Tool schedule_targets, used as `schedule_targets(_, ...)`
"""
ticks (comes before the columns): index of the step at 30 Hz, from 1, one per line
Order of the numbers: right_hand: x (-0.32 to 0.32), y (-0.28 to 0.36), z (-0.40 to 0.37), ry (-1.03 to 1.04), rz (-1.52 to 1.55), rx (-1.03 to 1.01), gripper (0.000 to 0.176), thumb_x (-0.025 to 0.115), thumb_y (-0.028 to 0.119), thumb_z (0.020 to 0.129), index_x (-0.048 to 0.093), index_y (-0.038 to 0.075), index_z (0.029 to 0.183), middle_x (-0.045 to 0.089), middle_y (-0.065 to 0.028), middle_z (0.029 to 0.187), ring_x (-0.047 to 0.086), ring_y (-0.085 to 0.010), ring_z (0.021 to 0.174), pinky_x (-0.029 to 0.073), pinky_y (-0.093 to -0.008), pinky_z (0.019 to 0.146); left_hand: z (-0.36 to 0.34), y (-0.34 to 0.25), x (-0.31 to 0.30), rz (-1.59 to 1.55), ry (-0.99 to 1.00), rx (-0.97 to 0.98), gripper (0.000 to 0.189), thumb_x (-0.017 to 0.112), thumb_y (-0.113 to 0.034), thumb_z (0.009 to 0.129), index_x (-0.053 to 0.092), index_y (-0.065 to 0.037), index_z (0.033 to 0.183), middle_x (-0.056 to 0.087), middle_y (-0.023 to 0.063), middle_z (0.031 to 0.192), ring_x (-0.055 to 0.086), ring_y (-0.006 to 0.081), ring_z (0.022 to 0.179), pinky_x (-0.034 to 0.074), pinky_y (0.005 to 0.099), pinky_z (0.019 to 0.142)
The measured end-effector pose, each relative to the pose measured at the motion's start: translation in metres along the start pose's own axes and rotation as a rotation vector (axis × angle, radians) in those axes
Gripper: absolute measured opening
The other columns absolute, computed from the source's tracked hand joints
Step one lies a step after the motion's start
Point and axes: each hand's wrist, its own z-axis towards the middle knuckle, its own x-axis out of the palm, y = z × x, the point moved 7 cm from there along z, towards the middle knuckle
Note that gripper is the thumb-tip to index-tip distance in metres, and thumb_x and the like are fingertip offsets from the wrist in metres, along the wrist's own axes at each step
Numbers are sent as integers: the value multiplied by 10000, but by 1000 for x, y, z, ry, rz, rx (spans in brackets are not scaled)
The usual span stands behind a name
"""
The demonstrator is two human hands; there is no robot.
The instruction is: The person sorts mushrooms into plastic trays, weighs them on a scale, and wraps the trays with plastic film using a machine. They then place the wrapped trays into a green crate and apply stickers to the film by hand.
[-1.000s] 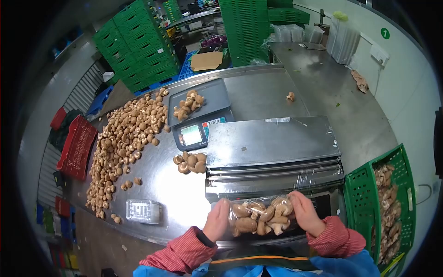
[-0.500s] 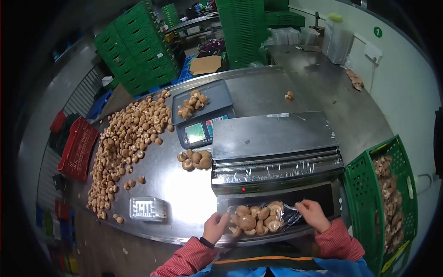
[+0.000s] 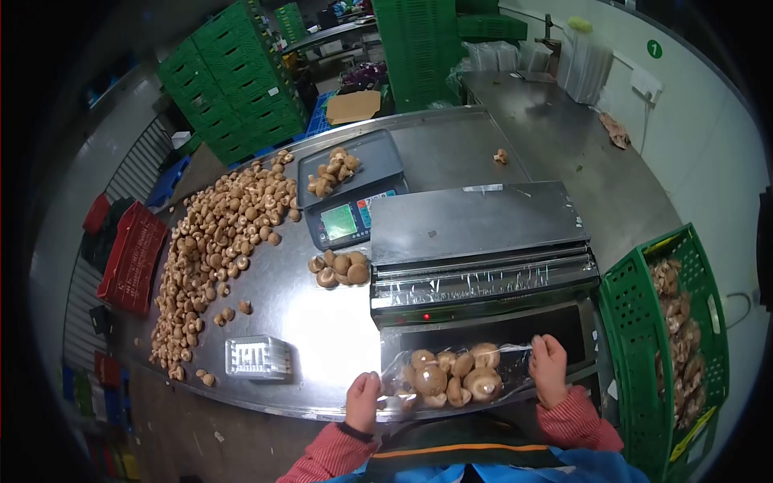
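Both hands (image 3: 362, 398) (image 3: 549, 369) stretch film over a mushroom tray (image 3: 452, 377).

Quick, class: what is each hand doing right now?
Left hand: closed, gripping the film over the mushrooms.
Right hand: closed, gripping the same film.

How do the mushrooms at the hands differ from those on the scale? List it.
The mushrooms at the hands lie under clear film; the mushrooms on the scale are bare. The first sit between left hand and right hand, at the wrapping machine; the second lie untouched. Both are brown-capped.

Mushroom tray (image 3: 451, 378) before wrapping machine (image 3: 479, 241), scale (image 3: 346, 193) behind-left, crate (image 3: 672, 338) right
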Motion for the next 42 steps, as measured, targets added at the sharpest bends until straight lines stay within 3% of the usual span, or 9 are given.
schedule_targets(11,-99,-88,-45,-73,-230,234,358,523,195,965,480,73,631,412,66,577,354,-27,521,270,-247,449,-16,98,-76,208,29,-220,299,568,-308,960,551,-67,782,523,13,585,480,114,438,402,255,434)
schedule_targets(15,-73,-137,-49,-49,-441,134,321,461,211,983,558,80,706,518,12,662,467,-106,617,395,-306,536,4,128,-47,522,180,-366,263,649,-252,906,635,-49,1074,651,33,884,608,135,786,496,267,661)
schedule_targets(22,80,-94,-77,148,625,803,202,525,164,909,644,20,833,647,-92,825,581,-216,752,484,-332,692,0,95,94,890,1016,584,232,654,-104,821,645,-59,1049,650,90,1044,624,214,964,501,332,859)
schedule_targets(24,94,-92,-79,239,600,778,204,529,182,906,644,25,844,649,-97,830,586,-227,756,486,-343,693,-10,78,101,823,1011,516,225,667,-106,814,647,-67,1035,647,101,1006,626,242,950,504,349,840)
schedule_targets(26,100,-90,-83,324,541,752,208,533,199,903,645,30,856,651,-102,835,591,-239,759,488,-353,693,-23,68,103,296,814,-48,262,719,-164,765,654,-88,1007,628,119,923,621,276,901,506,359,792)
schedule_targets(29,105,-88,-100,490,376,695,217,539,225,899,646,38,874,653,-109,843,598,-256,765,490,-369,695,-78,-48,112,882,740,1098,246,740,-203,700,633,-91,891,582,87,836,601,272,748,470,393,676)
schedule_targets(33,103,-76,-131,787,-3,489,235,548,260,893,647,48,897,657,-119,854,608,-278,772,494,-390,696,-111,-80,133,609,707,1365,304,604,-242,839,611,-74,1092,563,110,1044,565,307,1006,388,438,946)
schedule_targets(40,65,0,-138,877,-526,-217,276,563,321,884,649,66,938,663,-136,873,626,-318,785,500,-426,699,-115,-3,169,367,1560,1047,359,475,-200,964,504,-84,1303,522,152,1296,512,299,1188,360,444,1029)
schedule_targets(42,13,29,-110,568,-907,-315,289,567,339,881,650,71,950,664,-141,878,631,-330,789,501,-436,700,-101,47,166,116,1587,-220,417,470,-218,965,451,-30,1337,525,103,1286,481,216,1229,366,361,1024)
